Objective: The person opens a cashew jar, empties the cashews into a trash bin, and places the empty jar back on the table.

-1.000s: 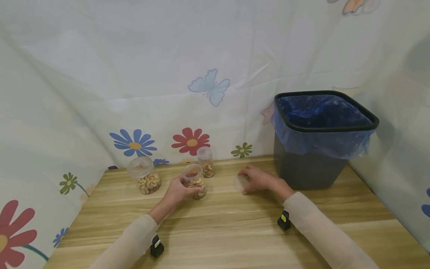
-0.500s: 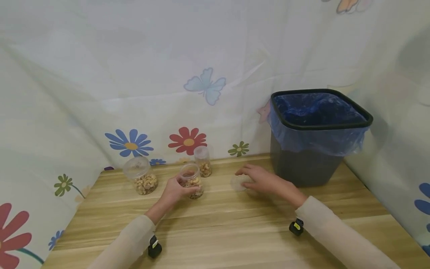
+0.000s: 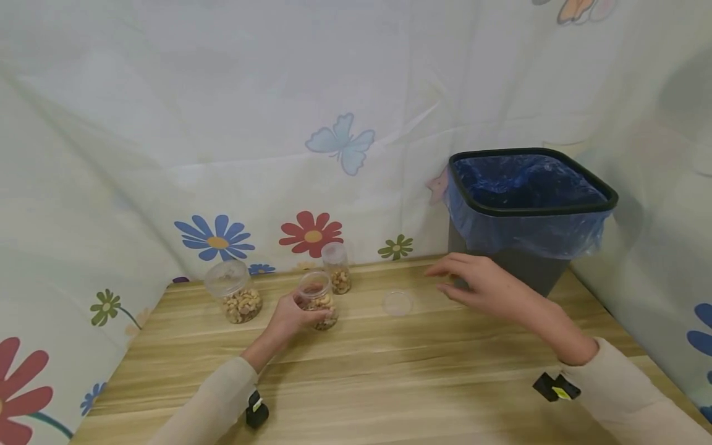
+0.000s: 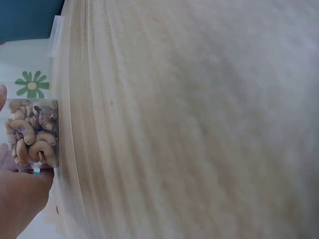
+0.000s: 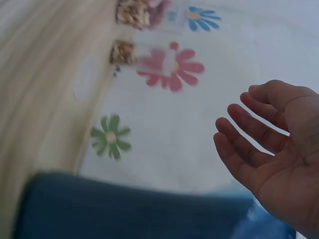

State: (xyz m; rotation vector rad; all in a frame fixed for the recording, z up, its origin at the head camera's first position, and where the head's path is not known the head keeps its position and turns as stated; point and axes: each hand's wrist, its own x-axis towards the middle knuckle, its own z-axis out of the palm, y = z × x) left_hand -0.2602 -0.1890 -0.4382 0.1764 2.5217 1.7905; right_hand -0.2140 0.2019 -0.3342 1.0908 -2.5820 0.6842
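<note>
My left hand (image 3: 290, 315) grips a clear jar (image 3: 318, 300) of cashews, with its thumb and fingers round the sides. No lid covers this jar, and it stands on the wooden table. In the left wrist view, the cashews (image 4: 32, 134) show through the jar wall. My right hand (image 3: 486, 285) is in the air in front of the bin, its fingers loosely bent and holding nothing. In the right wrist view, the right hand (image 5: 274, 139) has its fingers apart. A clear round lid (image 3: 397, 303) lies flat on the table between the two hands.
A wide lidded jar (image 3: 241, 296) of cashews stands at the left. Behind the gripped jar is a slim lidded jar (image 3: 337, 269) of nuts. A dark bin (image 3: 534, 262) lined with a blue bag stands at the back right, near the flowered wall sheet (image 3: 356, 204).
My right hand has let go of the lid, leaving it on the table, and has moved right and up toward the bin. My left hand stays on the jar.
</note>
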